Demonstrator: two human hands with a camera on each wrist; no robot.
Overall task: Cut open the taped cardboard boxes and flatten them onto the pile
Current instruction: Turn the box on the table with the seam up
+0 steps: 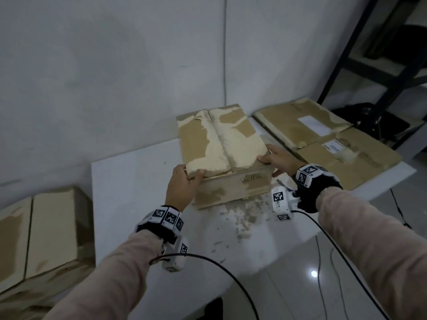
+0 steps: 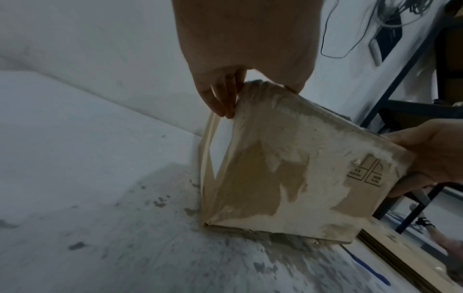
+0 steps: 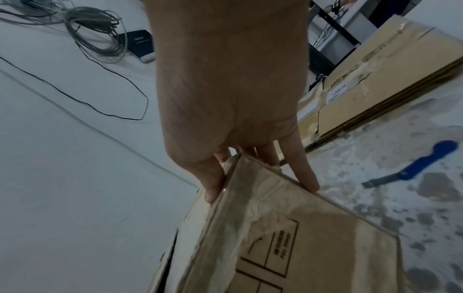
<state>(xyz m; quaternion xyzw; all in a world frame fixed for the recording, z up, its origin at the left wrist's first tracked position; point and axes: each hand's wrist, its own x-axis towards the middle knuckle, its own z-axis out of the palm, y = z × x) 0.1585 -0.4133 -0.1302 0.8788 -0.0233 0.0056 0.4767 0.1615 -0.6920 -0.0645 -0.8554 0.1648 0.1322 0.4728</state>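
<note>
The box (image 1: 225,155) stands on the white desk (image 1: 129,188), top flaps closed, paper skin torn. The left hand (image 1: 182,187) grips its near left corner, thumb on top; the right hand (image 1: 278,159) pinches the near right corner. Flattened boxes (image 1: 323,139) lie just right; a blue knife (image 3: 413,166) rests among scraps (image 1: 245,218).

Scuffed cardboard box (image 1: 223,155) upright on the table, top flaps closed; flattened cardboard pile (image 1: 328,139) lies just right.
</note>
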